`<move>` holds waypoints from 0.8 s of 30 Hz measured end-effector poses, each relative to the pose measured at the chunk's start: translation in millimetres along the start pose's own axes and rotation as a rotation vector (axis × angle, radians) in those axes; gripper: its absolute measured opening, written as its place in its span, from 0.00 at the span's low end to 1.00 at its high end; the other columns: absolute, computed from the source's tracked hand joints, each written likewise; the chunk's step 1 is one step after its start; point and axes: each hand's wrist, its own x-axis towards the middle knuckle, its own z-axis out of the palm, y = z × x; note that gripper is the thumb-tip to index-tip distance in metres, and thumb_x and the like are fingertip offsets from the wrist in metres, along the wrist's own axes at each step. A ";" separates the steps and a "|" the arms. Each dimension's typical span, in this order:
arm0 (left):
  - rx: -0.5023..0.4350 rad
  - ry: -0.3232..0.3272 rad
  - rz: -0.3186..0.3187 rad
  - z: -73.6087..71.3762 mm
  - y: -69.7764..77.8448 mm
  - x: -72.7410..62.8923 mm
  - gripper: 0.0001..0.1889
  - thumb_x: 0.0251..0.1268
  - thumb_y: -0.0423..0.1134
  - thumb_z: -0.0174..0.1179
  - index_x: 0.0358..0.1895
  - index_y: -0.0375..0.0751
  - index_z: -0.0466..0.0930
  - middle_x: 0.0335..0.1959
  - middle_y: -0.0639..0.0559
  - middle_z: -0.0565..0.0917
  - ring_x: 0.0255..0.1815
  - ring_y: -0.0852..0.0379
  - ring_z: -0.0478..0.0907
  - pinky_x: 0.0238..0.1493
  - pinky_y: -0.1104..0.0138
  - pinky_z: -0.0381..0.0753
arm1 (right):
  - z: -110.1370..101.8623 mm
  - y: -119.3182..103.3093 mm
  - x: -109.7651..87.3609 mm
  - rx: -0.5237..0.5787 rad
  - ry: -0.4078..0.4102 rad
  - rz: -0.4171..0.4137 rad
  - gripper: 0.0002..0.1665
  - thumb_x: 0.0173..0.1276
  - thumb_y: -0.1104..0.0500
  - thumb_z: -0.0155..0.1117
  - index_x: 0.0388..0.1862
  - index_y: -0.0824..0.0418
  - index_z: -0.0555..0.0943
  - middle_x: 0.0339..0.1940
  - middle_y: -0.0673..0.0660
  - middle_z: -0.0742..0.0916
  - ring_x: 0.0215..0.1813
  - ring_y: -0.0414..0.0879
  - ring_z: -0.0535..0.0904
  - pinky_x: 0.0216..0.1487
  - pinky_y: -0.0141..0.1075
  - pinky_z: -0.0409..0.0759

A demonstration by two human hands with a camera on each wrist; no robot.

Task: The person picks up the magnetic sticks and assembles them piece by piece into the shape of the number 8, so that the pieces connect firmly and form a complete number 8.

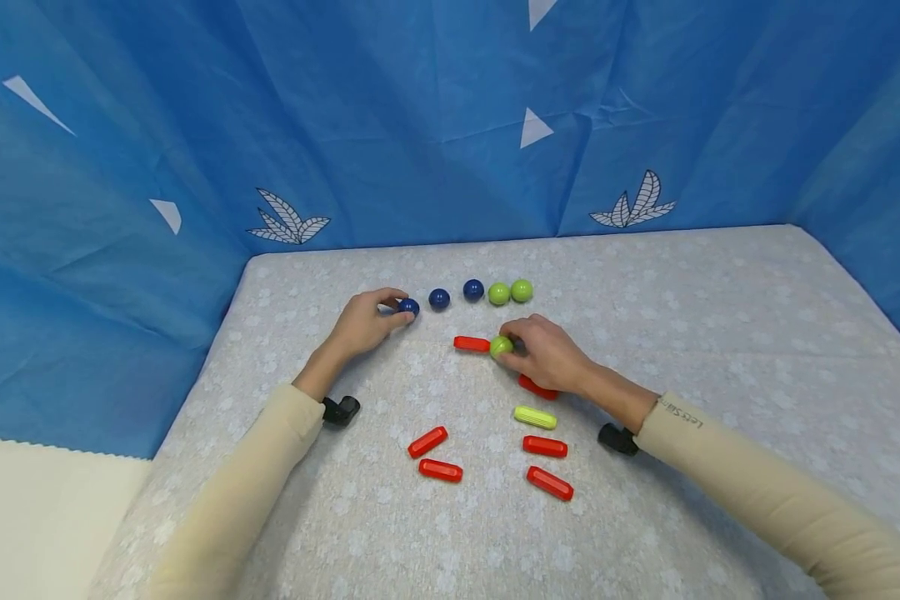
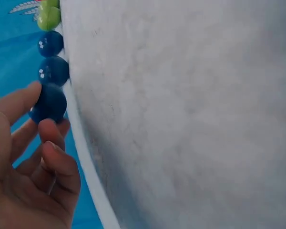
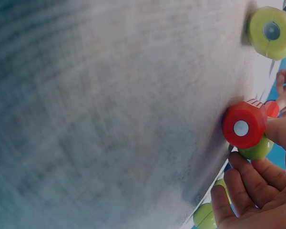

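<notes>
My left hand (image 1: 363,323) pinches a dark blue ball (image 1: 408,308) between thumb and fingers, at the left end of a row of balls on the table. In the left wrist view, that blue ball (image 2: 50,104) sits between the fingertips. Further right and nearer, my right hand (image 1: 551,354) holds a lime green ball (image 1: 501,347) by thumb and fingers. A red faceted stick (image 1: 471,343) lies just left of that ball. Another red stick (image 1: 537,387) is partly hidden beneath the right hand. In the right wrist view, a red stick's end (image 3: 243,126) covers part of the held green ball (image 3: 257,149).
Two more blue balls (image 1: 439,299) and two green balls (image 1: 521,290) continue the row. Nearer lie a yellow-green stick (image 1: 536,417) and several red sticks (image 1: 545,447). A patterned cloth covers the table (image 1: 720,333); a blue curtain (image 1: 435,125) hangs behind.
</notes>
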 end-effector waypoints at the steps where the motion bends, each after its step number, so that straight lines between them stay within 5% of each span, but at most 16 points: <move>1: -0.011 -0.003 0.003 -0.9 -0.2 -3.1 0.23 0.67 0.49 0.65 0.60 0.42 0.80 0.49 0.43 0.83 0.41 0.47 0.79 0.45 0.53 0.75 | 0.3 0.1 0.3 -0.002 -0.001 0.001 0.16 0.67 0.56 0.69 0.49 0.64 0.83 0.40 0.53 0.85 0.44 0.49 0.75 0.46 0.44 0.75; 11: -0.176 -0.143 0.039 0.0 5.0 -26.9 0.21 0.62 0.44 0.70 0.55 0.40 0.80 0.48 0.44 0.83 0.26 0.51 0.81 0.30 0.59 0.79 | 0.0 0.6 -0.4 -0.001 0.003 -0.014 0.15 0.67 0.57 0.69 0.48 0.64 0.82 0.40 0.53 0.85 0.44 0.50 0.75 0.46 0.43 0.75; 24: -0.246 -0.225 0.081 17.9 22.3 -27.8 0.20 0.62 0.43 0.70 0.55 0.40 0.80 0.47 0.45 0.83 0.28 0.53 0.82 0.31 0.61 0.82 | 0.9 0.0 -1.1 -0.012 0.013 -0.022 0.15 0.68 0.56 0.68 0.48 0.64 0.82 0.40 0.54 0.85 0.43 0.50 0.76 0.46 0.43 0.75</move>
